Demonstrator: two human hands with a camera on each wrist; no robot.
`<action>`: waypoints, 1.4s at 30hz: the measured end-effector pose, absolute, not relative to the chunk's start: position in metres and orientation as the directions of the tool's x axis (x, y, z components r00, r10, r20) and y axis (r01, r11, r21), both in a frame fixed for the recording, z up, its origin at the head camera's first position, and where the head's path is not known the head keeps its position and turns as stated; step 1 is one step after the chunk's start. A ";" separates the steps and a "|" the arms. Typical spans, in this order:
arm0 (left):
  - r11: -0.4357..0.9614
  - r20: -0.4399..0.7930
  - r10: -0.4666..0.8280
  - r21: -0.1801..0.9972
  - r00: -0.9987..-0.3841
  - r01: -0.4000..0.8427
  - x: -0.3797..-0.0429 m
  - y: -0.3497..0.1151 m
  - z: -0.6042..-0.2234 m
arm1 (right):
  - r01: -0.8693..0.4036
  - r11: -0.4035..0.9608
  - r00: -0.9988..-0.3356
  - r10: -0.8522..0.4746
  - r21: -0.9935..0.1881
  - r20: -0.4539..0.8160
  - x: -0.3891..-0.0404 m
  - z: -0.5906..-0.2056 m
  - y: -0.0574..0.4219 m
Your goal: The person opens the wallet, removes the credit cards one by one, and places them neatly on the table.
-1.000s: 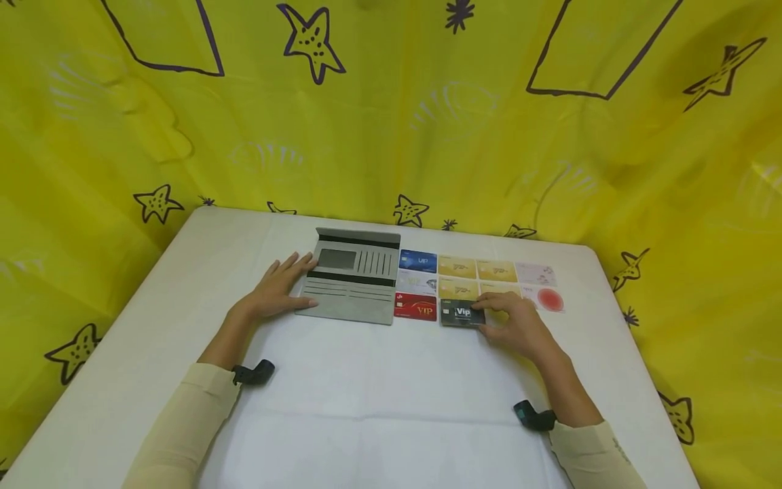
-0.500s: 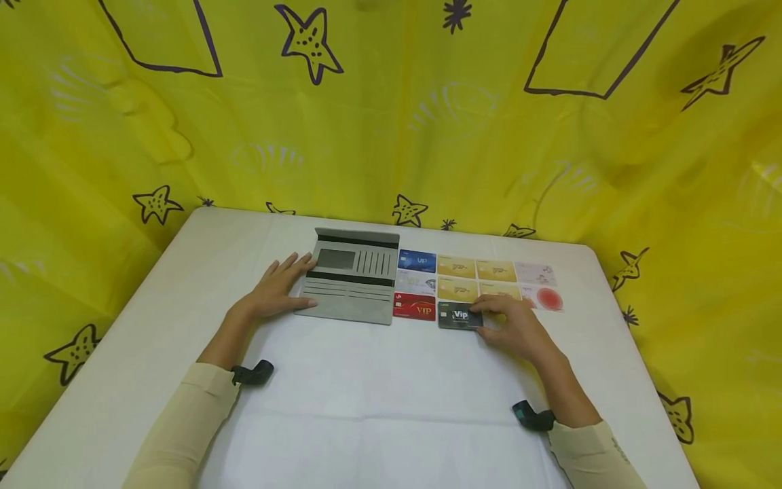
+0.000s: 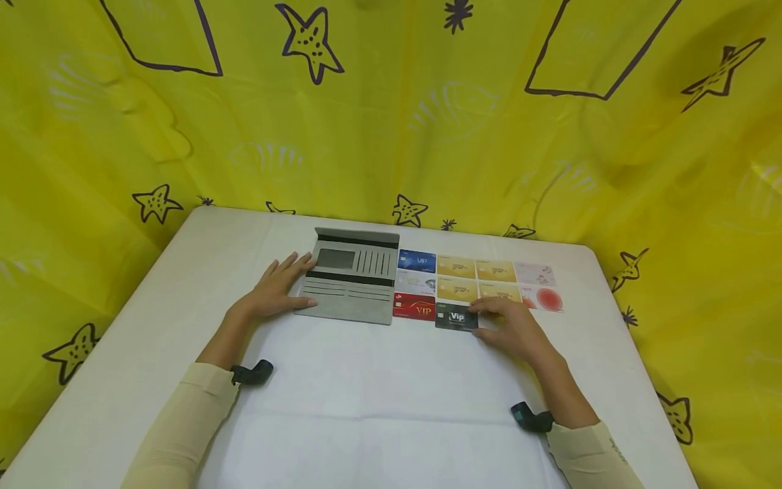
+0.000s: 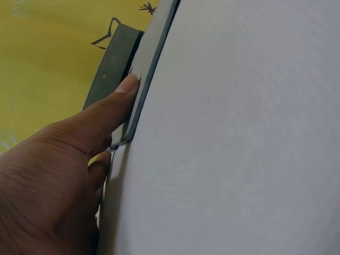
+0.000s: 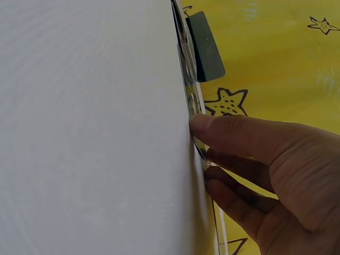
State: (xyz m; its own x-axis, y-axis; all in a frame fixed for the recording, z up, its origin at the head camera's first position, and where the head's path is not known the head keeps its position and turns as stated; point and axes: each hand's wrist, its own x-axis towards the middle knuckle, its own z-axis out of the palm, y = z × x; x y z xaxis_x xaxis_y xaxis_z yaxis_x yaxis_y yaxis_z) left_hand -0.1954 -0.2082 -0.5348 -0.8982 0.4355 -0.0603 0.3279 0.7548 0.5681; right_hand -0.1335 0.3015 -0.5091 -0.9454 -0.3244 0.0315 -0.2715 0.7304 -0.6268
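Note:
A grey wallet [image 3: 345,311] lies unfolded on the white table, its top flap tilted up at the far side. My left hand [image 3: 271,292] rests along the wallet's left edge with fingers stretched out. In the left wrist view, the thumb [image 4: 114,103] presses on the wallet's near corner. My right hand [image 3: 516,329] pinches a dark VIP card [image 3: 449,318] at its right end, between thumb and forefinger. The card lies in front of the gold cards, just right of a red VIP card [image 3: 412,308]. In the right wrist view, my right hand [image 5: 292,164] has its thumb on the card's near edge.
Right of the wallet, a blue VIP card [image 3: 417,262] and a silver card [image 3: 412,281] sit above the red one. Several gold cards [image 3: 455,267] come beside them, then pale pink cards [image 3: 550,299]. A yellow patterned cloth [image 3: 366,136] hangs behind the table.
The dark card has slid slightly left and toward me in my right hand, coming closer to the red card. My left hand and the wallet have stayed in place.

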 end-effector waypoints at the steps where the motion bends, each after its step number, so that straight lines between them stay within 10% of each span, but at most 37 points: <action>1: 0.755 -0.061 0.435 0.568 -0.898 0.327 -0.196 -0.208 -0.535 | -0.273 0.729 -0.945 -0.324 -0.627 0.035 -0.134 -0.510 0.301; 42: 0.731 -0.058 0.434 0.606 -0.899 0.314 -0.192 -0.206 -0.529 | -0.293 0.745 -0.954 -0.271 -0.599 0.129 -0.133 -0.497 0.295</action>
